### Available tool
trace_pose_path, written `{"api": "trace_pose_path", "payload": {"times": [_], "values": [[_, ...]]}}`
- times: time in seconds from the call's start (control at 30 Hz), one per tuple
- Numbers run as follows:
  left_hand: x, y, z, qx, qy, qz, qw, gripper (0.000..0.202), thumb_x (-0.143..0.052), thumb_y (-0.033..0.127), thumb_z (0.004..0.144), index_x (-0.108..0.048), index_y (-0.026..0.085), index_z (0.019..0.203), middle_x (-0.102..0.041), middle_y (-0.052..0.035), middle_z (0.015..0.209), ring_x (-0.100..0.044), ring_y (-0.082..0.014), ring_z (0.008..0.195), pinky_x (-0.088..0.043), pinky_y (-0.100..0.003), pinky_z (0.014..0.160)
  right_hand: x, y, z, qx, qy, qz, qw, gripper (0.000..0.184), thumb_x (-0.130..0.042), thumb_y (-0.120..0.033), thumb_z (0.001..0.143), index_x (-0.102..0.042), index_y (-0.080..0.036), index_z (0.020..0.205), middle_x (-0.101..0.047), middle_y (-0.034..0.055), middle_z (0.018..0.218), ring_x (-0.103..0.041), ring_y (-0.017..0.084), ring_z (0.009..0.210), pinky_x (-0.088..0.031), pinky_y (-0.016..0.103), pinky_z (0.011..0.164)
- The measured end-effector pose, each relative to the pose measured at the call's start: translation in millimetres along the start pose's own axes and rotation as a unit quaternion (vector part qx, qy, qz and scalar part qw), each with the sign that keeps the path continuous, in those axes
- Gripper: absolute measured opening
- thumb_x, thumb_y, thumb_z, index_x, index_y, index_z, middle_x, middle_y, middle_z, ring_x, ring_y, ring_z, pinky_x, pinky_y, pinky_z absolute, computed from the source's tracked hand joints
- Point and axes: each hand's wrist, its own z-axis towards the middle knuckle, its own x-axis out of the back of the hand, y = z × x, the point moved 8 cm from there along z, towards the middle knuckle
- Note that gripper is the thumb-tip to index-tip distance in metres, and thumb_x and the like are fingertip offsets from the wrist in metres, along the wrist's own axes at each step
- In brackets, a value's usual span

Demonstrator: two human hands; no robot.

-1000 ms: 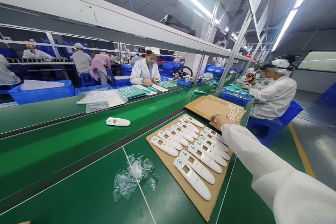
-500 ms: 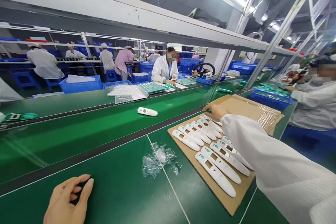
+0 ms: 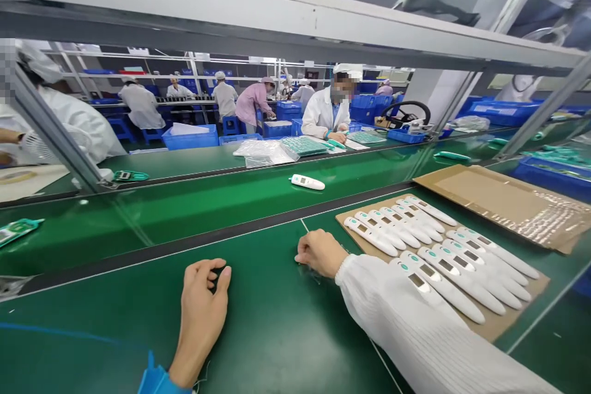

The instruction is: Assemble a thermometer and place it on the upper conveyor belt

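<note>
Handheld electronic meters (image 3: 455, 274) lie in two tidy rows on a flat cardboard sheet (image 3: 489, 326), their white bodies angled the same way, with teal buttons and small display windows toward the left. Closest to the camera, the left hand (image 3: 203, 314) rests on the green worktop (image 3: 277, 338), fingers loosely curled and gripping nothing, a blue cuff (image 3: 157, 381) at its wrist. The right hand (image 3: 321, 252) sits farther along the same worktop, just beside the cardboard's left edge. It is also lightly curled, looks empty and touches no meter. Its white ribbed sleeve (image 3: 406, 326) stretches over the near end of the lower row, hiding part of it. Past the meters, a second cardboard sheet (image 3: 489, 197) lies flat with a shiny patch along one edge, and a blue crate (image 3: 554, 178) stands at the right of the view. One more meter (image 3: 307, 182) lies alone on the next green belt, beyond a dark rail. Across that belt, a co-worker (image 3: 327, 114) in a white coat and cap works with both hands at the far worktop, near green circuit boards (image 3: 300, 146) and clear plastic bags (image 3: 263, 152).
</note>
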Motion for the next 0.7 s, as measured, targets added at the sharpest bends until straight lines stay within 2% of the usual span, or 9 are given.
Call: {"api": "trace_pose_path", "payload": {"times": [0.07, 0.17, 0.27, 0.33, 0.43, 0.53, 0.6, 0.7], "values": [[1.6, 1.1, -0.4, -0.001, 0.007, -0.017, 1.000, 0.045, -0.054, 0.057, 0.080, -0.068, 0.018, 0.098, -0.054, -0.0096, 0.104, -0.056, -0.0218, 0.082, -0.052, -0.040, 0.076, -5.6, -6.5, 10.6, -0.011, 0.031, 0.035, 0.999, 0.018, -0.067, -0.030, 0.086, -0.064, -0.023, 0.069, -0.067, 0.0008, 0.064, -0.063, 0.019, 0.062, -0.045, 0.029, 0.061], [5.8, -1.3, 2.2, -0.002, 0.019, -0.030, 0.999, 0.041, -0.055, 0.053, 0.082, -0.068, 0.018, 0.098, -0.054, -0.0095, 0.104, -0.056, -0.0210, 0.081, -0.051, -0.039, 0.074, -11.3, -14.8, 23.1, -0.010, 0.098, 0.077, 0.992, 0.024, -0.050, -0.036, 0.095, -0.063, -0.022, 0.081, -0.070, 0.0025, 0.075, -0.065, 0.019, 0.073, -0.048, 0.031, 0.070], [13.4, -8.2, 6.4, 0.007, 0.039, -0.024, 0.999, 0.034, -0.056, 0.047, 0.084, -0.068, 0.018, 0.099, -0.053, -0.0100, 0.106, -0.056, -0.0209, 0.083, -0.051, -0.040, 0.077, -18.5, -23.6, 24.5, 0.025, 0.139, 0.102, 0.985, 0.021, -0.048, -0.036, 0.093, -0.063, -0.021, 0.090, -0.071, 0.0074, 0.095, -0.064, 0.024, 0.094, -0.047, 0.037, 0.088], [19.4, -12.0, 7.2, 0.016, 0.058, -0.027, 0.998, 0.029, -0.058, 0.041, 0.084, -0.067, 0.018, 0.098, -0.053, -0.0103, 0.107, -0.056, -0.0206, 0.085, -0.051, -0.040, 0.080, -19.7, -28.5, 18.4, 0.064, 0.148, 0.117, 0.980, 0.021, -0.051, -0.038, 0.090, -0.063, -0.021, 0.093, -0.069, 0.0094, 0.103, -0.061, 0.026, 0.102, -0.045, 0.040, 0.095], [24.3, -12.7, 4.7, 0.021, 0.083, -0.046, 0.995, 0.018, -0.056, 0.029, 0.086, -0.067, 0.018, 0.096, -0.052, -0.0098, 0.107, -0.056, -0.0199, 0.088, -0.050, -0.039, 0.083, -7.9, -25.1, 5.0, 0.093, 0.188, 0.100, 0.973, 0.027, -0.051, -0.047, 0.088, -0.064, -0.024, 0.087, -0.070, 0.0087, 0.099, -0.063, 0.028, 0.096, -0.046, 0.042, 0.091], [21.8, -11.0, 0.4, 0.021, 0.090, -0.053, 0.994, 0.014, -0.054, 0.020, 0.087, -0.065, 0.019, 0.095, -0.051, -0.0084, 0.106, -0.056, -0.0192, 0.092, -0.049, -0.037, 0.085, 4.2, -2.3, 0.2, 0.012, 0.219, 0.065, 0.973, 0.035, -0.052, -0.056, 0.083, -0.067, -0.025, 0.092, -0.070, 0.0072, 0.098, -0.065, 0.028, 0.081, -0.049, 0.042, 0.077], [18.1, -9.5, -2.4, 0.023, 0.083, -0.050, 0.995, 0.014, -0.054, 0.017, 0.087, -0.064, 0.020, 0.096, -0.051, -0.0079, 0.106, -0.056, -0.0190, 0.094, -0.048, -0.037, 0.085, 1.4, 9.3, 2.5, -0.033, 0.188, 0.078, 0.979, 0.040, -0.052, -0.059, 0.078, -0.068, -0.026, 0.094, -0.071, 0.0071, 0.096, -0.065, 0.028, 0.075, -0.049, 0.042, 0.070], [16.0, -7.1, -5.8, 0.025, 0.076, -0.052, 0.995, 0.014, -0.054, 0.016, 0.088, -0.064, 0.021, 0.097, -0.051, -0.0074, 0.106, -0.055, -0.0191, 0.095, -0.047, -0.037, 0.085, -14.6, 8.7, 8.2, -0.029, 0.096, 0.091, 0.991, 0.045, -0.050, -0.062, 0.076, -0.069, -0.027, 0.095, -0.072, 0.0069, 0.097, -0.066, 0.029, 0.078, -0.048, 0.041, 0.068]]}}
